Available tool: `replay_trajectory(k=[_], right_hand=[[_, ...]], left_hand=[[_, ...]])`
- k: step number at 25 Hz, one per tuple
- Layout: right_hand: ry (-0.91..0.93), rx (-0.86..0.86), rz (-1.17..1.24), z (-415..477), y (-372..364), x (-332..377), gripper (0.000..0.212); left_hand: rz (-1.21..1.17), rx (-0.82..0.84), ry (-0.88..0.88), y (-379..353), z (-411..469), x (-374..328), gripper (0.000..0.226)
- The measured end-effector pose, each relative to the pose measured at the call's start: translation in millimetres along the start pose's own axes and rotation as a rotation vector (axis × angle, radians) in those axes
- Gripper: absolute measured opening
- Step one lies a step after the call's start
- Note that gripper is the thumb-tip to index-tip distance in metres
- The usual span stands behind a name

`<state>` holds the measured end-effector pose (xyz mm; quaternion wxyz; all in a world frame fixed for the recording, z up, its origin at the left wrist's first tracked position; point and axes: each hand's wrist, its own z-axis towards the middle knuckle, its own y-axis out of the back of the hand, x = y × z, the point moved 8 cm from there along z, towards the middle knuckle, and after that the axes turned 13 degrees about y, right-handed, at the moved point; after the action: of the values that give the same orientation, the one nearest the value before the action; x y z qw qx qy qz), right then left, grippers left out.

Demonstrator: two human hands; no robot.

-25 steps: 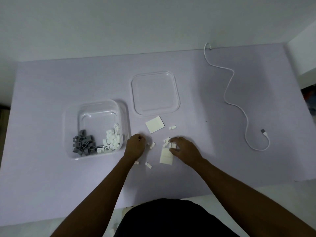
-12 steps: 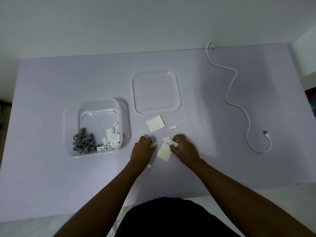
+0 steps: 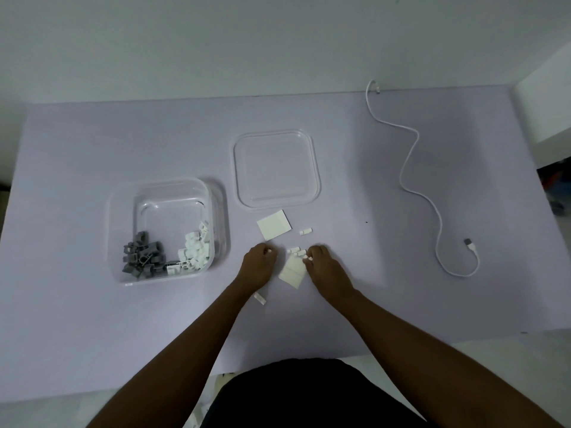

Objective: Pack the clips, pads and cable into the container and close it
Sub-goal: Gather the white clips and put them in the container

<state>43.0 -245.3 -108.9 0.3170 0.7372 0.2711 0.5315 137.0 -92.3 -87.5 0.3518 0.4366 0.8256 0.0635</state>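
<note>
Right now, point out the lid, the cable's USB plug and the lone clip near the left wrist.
lid [image 3: 276, 168], head view, centre of its clear panel
USB plug [image 3: 468, 242], head view, grey metal end
lone clip [image 3: 260, 299], head view, middle of its white body

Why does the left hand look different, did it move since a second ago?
Yes. The left hand slid right, away from the container and toward the white pad by the right hand.

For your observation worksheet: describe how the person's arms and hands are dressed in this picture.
Both forearms are bare, with no sleeves in view. The left hand and right hand wear no gloves; no rings, watch or bands are visible. A dark garment covers the torso at the bottom edge.
</note>
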Motion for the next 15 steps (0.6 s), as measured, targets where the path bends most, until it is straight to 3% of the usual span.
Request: replay_trajectory(k=[3, 5, 8, 10, 12, 15], right_hand=[[0.008, 0.004, 0.021, 0.7, 1.3, -3.6, 0.021], [0.028, -0.015, 0.087, 0.3, 4.4, -6.9, 0.016], [-0.052, -0.080, 0.298, 1.4, 14.5, -10.7, 0.011], [-0.297, -0.124, 0.693, -3.0, 17.2, -15.3, 0.010], [-0.518, -0.199, 1.244, -12.1, 17.1, -7.7, 0.010], [-0.548, -0.199, 1.747, -25.0, 24.5, 13.3, 0.015]], left_hand=[[-0.771, 0.374, 0.265, -7.0, -5.0, 4.3, 0.021], [-1.035, 0.584, 0.291, -6.9, -16.0, -3.5, 0.020], [-1.241, 0.820, 0.286, -4.6, -29.1, -8.6, 0.011], [-1.337, 0.904, 0.253, 0.3, -33.7, -8.2, 0.003], [-1.401, 0.932, 0.241, 7.0, -36.9, -7.5, 0.011], [-1.398, 0.936, 0.273, 6.9, -37.4, -6.4, 0.037]])
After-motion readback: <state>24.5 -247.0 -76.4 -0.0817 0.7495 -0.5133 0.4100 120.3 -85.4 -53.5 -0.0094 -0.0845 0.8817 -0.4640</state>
